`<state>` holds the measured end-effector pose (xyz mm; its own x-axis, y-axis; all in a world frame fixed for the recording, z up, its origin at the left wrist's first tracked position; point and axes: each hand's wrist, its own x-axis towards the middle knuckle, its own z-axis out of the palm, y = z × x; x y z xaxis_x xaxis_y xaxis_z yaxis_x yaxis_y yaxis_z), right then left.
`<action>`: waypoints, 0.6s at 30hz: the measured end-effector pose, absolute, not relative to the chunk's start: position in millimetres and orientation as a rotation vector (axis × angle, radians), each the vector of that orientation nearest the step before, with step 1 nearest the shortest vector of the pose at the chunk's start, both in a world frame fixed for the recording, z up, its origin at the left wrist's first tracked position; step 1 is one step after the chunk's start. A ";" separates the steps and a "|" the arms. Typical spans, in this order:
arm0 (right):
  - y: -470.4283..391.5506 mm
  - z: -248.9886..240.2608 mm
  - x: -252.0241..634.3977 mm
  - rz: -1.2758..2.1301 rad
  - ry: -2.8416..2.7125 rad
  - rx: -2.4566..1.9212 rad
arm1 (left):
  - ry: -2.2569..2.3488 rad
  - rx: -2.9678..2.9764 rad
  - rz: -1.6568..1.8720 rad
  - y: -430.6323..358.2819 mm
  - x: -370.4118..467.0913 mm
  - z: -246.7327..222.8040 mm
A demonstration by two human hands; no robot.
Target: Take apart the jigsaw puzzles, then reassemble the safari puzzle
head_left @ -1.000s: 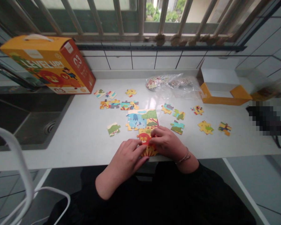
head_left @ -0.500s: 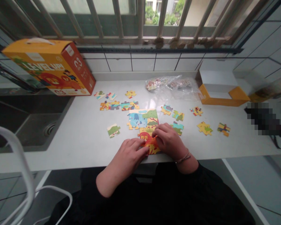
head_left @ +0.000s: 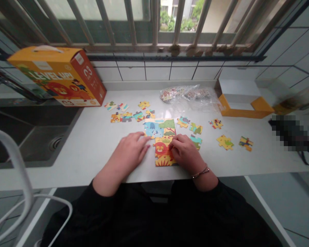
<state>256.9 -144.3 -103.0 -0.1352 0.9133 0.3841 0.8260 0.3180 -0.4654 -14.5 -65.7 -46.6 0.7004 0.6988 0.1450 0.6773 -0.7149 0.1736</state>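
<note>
A partly joined jigsaw puzzle lies on the counter, with blue elephants and a green tree in its upper part and a red lion below. My left hand is open at the puzzle's left side, its fingertips by the elephant section's lower left corner. It hides the spot where a loose green piece lay. Curled fingers of my right hand press on the right edge of the lion section, covering part of it. Just beyond that hand, a green and blue puzzle piece is partly hidden.
Loose puzzle pieces lie at the upper left, others at the right. Behind are plastic bags of pieces and an open yellow box. A large orange box stands beside the dark sink.
My left hand has moved up and left off the lion section, uncovering the lion's face. My right hand stays at the puzzle's right edge. The elephant section sits slightly further right.
</note>
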 end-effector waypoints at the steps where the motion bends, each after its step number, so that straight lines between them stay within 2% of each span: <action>1: -144.4 -102.9 257.0 0.183 -1.973 -1.531 | 1.275 2.767 0.317 -45.5 -22.4 -45.5; 5: -144.2 -102.3 256.8 0.182 -1.936 -1.548 | 1.716 2.593 0.415 35.5 -55.1 -54.7; 8: -143.6 -101.9 256.4 0.166 -1.917 -1.563 | 1.807 2.505 0.408 71.8 -71.1 -68.9; 13: -144.0 -100.5 256.5 0.173 -1.901 -1.571 | 1.703 2.494 0.415 82.8 -75.3 -84.0; 18: -143.9 -100.9 256.7 0.176 -1.886 -1.563 | 1.453 2.601 0.509 83.1 -52.2 -79.2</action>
